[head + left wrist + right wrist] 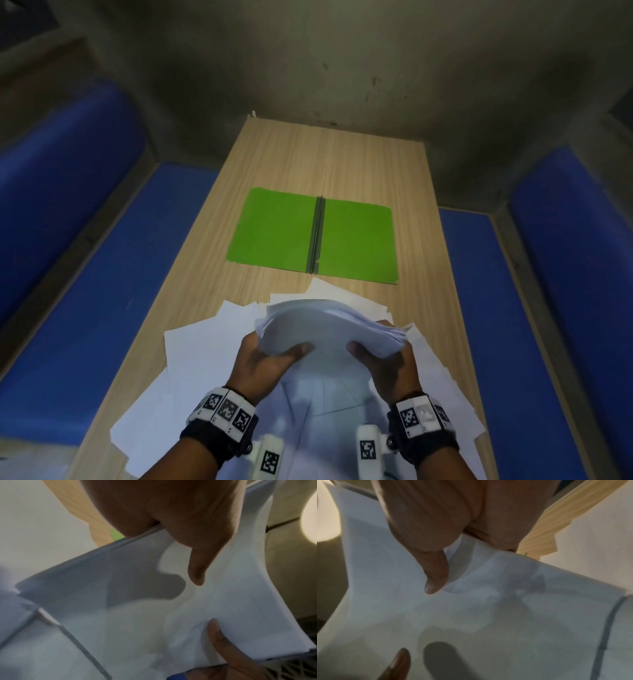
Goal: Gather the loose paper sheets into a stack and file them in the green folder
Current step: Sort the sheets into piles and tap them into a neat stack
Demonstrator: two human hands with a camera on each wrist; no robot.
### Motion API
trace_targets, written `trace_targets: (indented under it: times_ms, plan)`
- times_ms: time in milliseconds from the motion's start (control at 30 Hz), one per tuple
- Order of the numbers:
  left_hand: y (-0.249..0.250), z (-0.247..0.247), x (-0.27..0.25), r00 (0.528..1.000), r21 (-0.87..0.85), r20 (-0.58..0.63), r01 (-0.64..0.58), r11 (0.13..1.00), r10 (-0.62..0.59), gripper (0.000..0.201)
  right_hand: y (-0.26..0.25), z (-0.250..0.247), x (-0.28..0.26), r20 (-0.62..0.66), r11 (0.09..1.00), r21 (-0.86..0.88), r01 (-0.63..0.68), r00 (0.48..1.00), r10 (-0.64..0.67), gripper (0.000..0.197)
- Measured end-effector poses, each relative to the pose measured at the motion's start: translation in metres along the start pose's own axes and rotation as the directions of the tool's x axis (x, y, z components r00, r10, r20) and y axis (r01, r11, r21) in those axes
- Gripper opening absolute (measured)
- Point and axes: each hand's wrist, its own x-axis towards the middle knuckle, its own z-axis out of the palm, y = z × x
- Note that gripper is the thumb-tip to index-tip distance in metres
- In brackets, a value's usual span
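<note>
Paper sheets (329,329) are being bunched into a bowed stack held above the wooden table (342,164), the left hand (270,363) and right hand (380,366) each pinching a side, thumb on top and fingers curled under. Gathering is looking partly done: loose sheets (191,349) are still lying fanned beneath and around the hands, some overhanging the table's side edges. Beyond them the green folder (277,229) is lying open and flat, empty, with bare table around it for sliding the stack in.
</note>
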Motion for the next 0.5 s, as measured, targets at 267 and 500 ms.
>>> trace_targets:
  times_ms: [267,500]
  plan:
    - [-0.025,-0.006,0.001,0.999,0.01,0.039,0.033,0.999,-0.033,0.034,0.026,-0.002,-0.017,-0.097,0.963,0.197,-0.184,0.974,0.206,0.056]
    - [-0.011,-0.004,0.004,0.997,0.011,0.075,0.0,1.0,-0.001,0.042,0.02,-0.002,-0.012,-0.062,0.98,0.174,-0.094,0.992,0.106,0.036]
